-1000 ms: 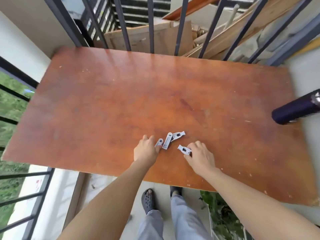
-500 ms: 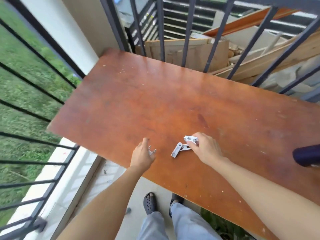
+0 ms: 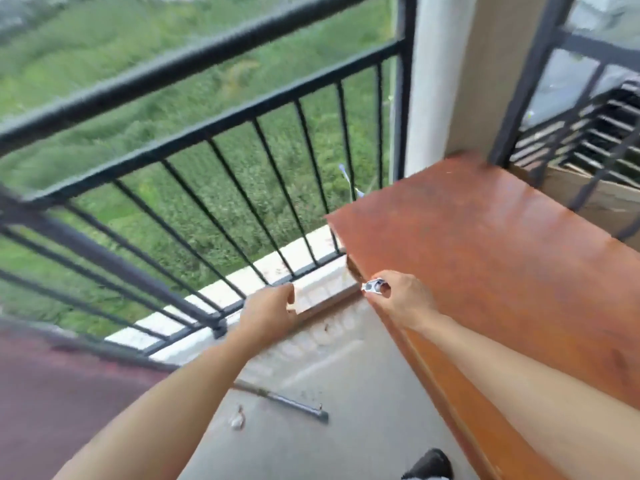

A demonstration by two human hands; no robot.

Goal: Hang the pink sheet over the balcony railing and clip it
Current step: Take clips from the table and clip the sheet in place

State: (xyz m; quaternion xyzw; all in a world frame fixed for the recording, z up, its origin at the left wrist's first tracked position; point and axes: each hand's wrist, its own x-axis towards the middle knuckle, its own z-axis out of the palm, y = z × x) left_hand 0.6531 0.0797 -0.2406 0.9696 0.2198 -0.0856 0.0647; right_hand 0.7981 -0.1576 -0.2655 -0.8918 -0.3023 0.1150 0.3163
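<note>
The pink sheet (image 3: 52, 403) sits at 8 o'clock in my view, blurred, against the near stretch of the railing (image 3: 194, 60) and well apart from both my hands. My left hand (image 3: 268, 311) is nearest it, toward 2 o'clock from the sheet, fingers curled; I cannot tell if it holds anything. My right hand (image 3: 401, 303), at 3 o'clock from the left, pinches white clips (image 3: 374, 285) over the table (image 3: 502, 271) edge.
</note>
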